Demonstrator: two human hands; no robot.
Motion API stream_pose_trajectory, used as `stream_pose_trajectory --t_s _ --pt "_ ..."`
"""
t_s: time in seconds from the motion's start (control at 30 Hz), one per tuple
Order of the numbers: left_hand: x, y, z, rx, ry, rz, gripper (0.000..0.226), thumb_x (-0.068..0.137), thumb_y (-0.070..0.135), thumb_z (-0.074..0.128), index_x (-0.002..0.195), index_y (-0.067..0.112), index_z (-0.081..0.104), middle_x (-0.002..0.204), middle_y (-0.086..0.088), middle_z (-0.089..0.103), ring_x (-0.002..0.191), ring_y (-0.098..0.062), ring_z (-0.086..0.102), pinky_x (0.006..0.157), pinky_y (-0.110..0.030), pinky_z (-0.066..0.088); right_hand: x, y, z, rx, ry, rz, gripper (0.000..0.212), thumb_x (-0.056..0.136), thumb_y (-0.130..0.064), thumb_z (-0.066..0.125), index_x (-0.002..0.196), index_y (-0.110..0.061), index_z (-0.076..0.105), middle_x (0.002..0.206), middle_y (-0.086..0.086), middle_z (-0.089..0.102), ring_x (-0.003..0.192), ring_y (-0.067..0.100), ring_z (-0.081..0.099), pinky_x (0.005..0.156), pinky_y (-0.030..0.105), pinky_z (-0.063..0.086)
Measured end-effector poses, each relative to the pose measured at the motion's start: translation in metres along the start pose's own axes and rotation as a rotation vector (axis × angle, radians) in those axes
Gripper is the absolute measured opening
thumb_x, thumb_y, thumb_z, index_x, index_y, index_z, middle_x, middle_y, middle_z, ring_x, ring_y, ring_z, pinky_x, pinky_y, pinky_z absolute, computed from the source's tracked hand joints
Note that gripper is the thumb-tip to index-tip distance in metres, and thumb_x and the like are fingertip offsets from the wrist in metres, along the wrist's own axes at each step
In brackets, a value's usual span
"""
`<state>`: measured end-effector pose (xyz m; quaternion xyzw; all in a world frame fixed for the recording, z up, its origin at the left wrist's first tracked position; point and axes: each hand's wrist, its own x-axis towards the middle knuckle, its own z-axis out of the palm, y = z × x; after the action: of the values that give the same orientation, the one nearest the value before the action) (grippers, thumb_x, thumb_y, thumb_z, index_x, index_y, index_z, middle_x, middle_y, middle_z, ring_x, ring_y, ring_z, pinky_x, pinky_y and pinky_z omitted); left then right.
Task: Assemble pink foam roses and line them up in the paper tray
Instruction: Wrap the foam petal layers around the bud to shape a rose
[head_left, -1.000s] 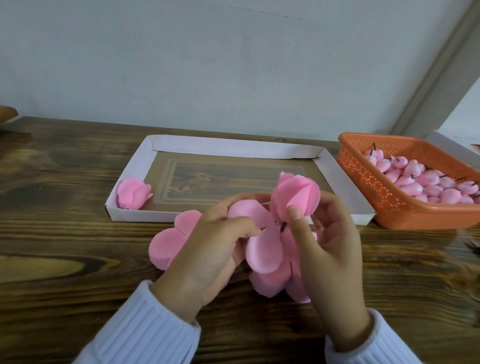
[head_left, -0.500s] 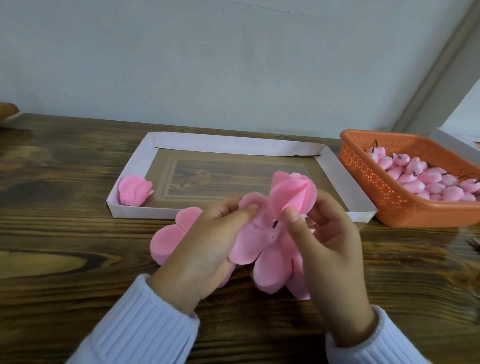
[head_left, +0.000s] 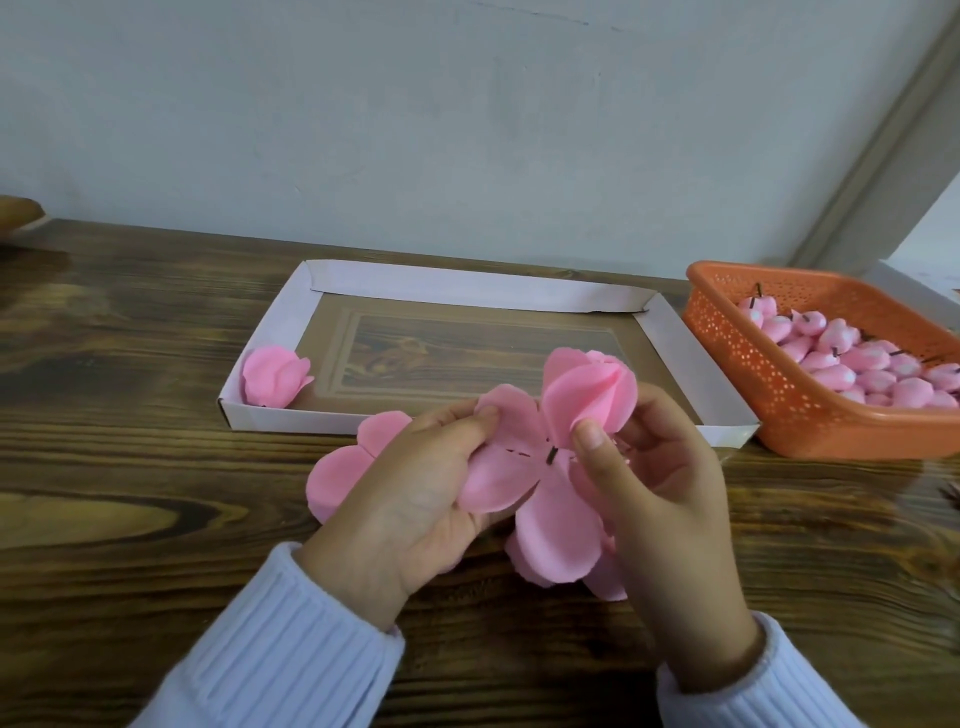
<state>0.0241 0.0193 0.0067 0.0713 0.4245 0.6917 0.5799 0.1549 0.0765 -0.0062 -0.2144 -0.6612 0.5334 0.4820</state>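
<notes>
My right hand pinches a half-built pink foam rose by its base, thumb in front, with a short dark stem poking through below. My left hand pinches a flat pink petal sheet that is threaded on that stem. More pink petal sheets lie on the table under and left of my left hand. One finished pink rose lies in the near left corner of the white paper tray.
An orange plastic basket at the right holds several pink rose buds with dark stems. The dark wooden table runs to a pale wall behind. A white box edge shows past the basket at far right.
The petal sheet has flattened out around the stem as my left hand pulled it outward. Both hands shifted slightly; the rose in the tray stayed put.
</notes>
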Motion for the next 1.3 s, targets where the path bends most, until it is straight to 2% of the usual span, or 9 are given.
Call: stream_pose_trajectory --t_s 0.17,0.3,0.47,0.63,0.77,0.87,0.97,1.2,1.3 --pt "-0.001 0.001 -0.001 -0.015 -0.002 0.003 0.023 0.101 0.01 0.046 0.104 0.001 0.067 0.093 -0.02 0.074 0.073 -0.024 0.073 0.056 -0.034 0.06 0.001 -0.001 -0.002 -0.069 -0.02 -0.029 0.017 0.081 -0.023 0.07 0.097 -0.018 0.066 0.092 -0.008 0.073 0.086 0.006 0.068 0.073 0.021 0.053" --pt "-0.001 0.002 0.0 -0.037 0.007 0.015 0.022 0.101 0.009 0.046 0.101 -0.003 0.065 0.089 -0.022 0.074 0.073 -0.025 0.073 0.058 -0.035 0.061 0.003 0.0 -0.002 -0.178 -0.06 -0.065 0.018 0.083 -0.024 0.069 0.101 -0.024 0.065 0.099 -0.014 0.071 0.094 0.005 0.066 0.077 0.014 0.049" --pt "-0.002 0.001 -0.002 -0.015 -0.029 0.023 0.024 0.099 0.008 0.052 0.115 -0.006 0.063 0.106 -0.025 0.07 0.1 -0.031 0.07 0.083 -0.041 0.058 0.004 0.0 -0.001 -0.211 -0.089 -0.082 0.021 0.082 -0.027 0.068 0.103 -0.026 0.065 0.101 -0.014 0.071 0.096 0.005 0.066 0.077 0.012 0.048" --pt "-0.006 0.003 -0.003 -0.046 -0.276 -0.006 0.038 0.096 0.018 0.051 0.123 -0.006 0.062 0.128 -0.025 0.06 0.121 -0.03 0.059 0.109 -0.043 0.042 0.004 0.0 -0.002 -0.231 -0.069 -0.079 0.021 0.082 -0.028 0.068 0.102 -0.024 0.065 0.101 -0.012 0.07 0.098 0.007 0.065 0.078 0.012 0.047" --pt "-0.006 0.001 -0.004 0.037 -0.411 0.07 0.034 0.08 0.007 0.059 0.11 -0.005 0.069 0.112 -0.023 0.066 0.103 -0.025 0.066 0.097 -0.036 0.05 0.005 0.002 -0.002 -0.344 -0.018 -0.074 0.025 0.082 -0.037 0.07 0.103 -0.023 0.066 0.123 -0.004 0.06 0.119 0.005 0.054 0.095 0.017 0.042" --pt "-0.006 -0.002 -0.006 0.189 -0.454 0.149 0.044 0.078 0.003 0.049 0.119 -0.007 0.062 0.118 -0.031 0.062 0.112 -0.035 0.061 0.104 -0.042 0.044 0.005 0.003 -0.002 -0.361 -0.023 -0.05 0.024 0.079 -0.041 0.07 0.099 -0.028 0.066 0.126 -0.008 0.055 0.121 -0.001 0.049 0.098 0.017 0.04" --pt "-0.006 -0.005 -0.006 0.339 -0.408 0.211 0.041 0.073 0.002 0.054 0.11 0.01 0.069 0.107 -0.017 0.072 0.108 -0.028 0.067 0.095 -0.036 0.051 0.004 0.003 0.0 -0.378 -0.038 -0.039 0.027 0.074 -0.048 0.064 0.097 -0.034 0.065 0.126 -0.015 0.052 0.121 -0.003 0.048 0.098 0.024 0.041" --pt "-0.004 -0.009 -0.007 0.498 -0.372 0.301 0.028 0.074 0.013 0.066 0.095 0.03 0.075 0.099 -0.002 0.076 0.099 -0.015 0.071 0.08 -0.022 0.055 0.003 0.006 0.0 -0.442 -0.098 -0.041 0.029 0.071 -0.046 0.067 0.1 -0.045 0.063 0.13 -0.018 0.048 0.121 -0.008 0.044 0.091 0.004 0.037" --pt "-0.002 -0.013 -0.008 0.541 -0.296 0.359 0.022 0.075 0.026 0.071 0.096 0.025 0.074 0.1 -0.001 0.076 0.101 -0.016 0.071 0.086 -0.032 0.055 0.002 0.005 0.002 -0.464 -0.09 -0.086 0.03 0.072 -0.053 0.061 0.101 -0.048 0.062 0.127 -0.016 0.05 0.122 -0.002 0.046 0.093 0.007 0.038"
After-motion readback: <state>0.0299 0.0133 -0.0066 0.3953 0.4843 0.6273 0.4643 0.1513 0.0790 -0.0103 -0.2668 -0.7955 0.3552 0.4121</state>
